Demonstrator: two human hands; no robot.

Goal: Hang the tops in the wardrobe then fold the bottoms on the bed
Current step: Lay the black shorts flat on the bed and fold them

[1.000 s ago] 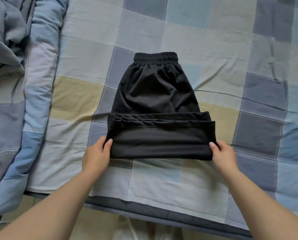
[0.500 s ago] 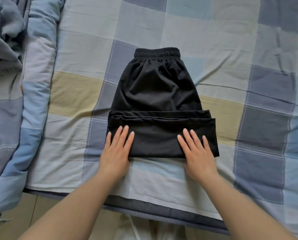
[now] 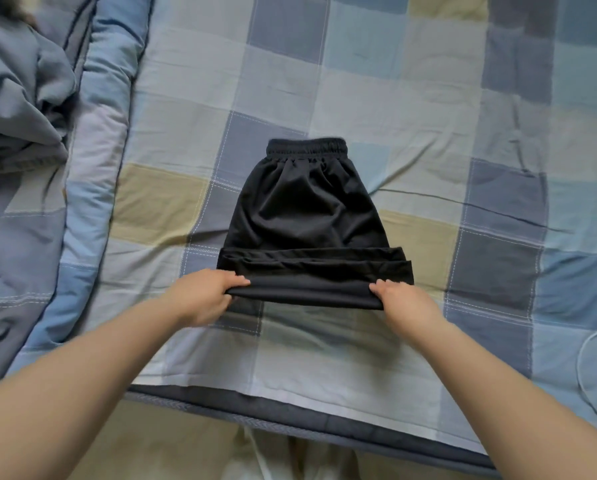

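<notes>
- While the black shorts [image 3: 307,220] lie flat on the bed [image 3: 428,116], their near folded edge is held up off the checked sheet by both hands.
- The left hand [image 3: 203,296] is seen at the near left corner of the fold, with thumb on top and fingers curled under the cloth, so that grip is closed on the shorts.
- The right hand [image 3: 404,303] is seen at the near right corner, fingers curled over the fold in the same way; this grip too is closed on the shorts.
- The fabric between the two hands is drawn taut into a thick rolled band, and a shadow is cast under it on the sheet.
- The elastic waistband [image 3: 306,148] is placed at the far end, away from the person, and lies flat and gathered.
- Two further layered edges of the shorts are visible just beyond the lifted fold, stacked across the width of the garment.
- A rumpled blue-grey quilt [image 3: 23,98] is heaped along the left side of the bed, well apart from the shorts.
- A thin white cable [image 3: 583,372] is looped on the sheet at the right edge.
- The dark edge of the mattress [image 3: 290,415] is seen nearest the person, below both forearms.
</notes>
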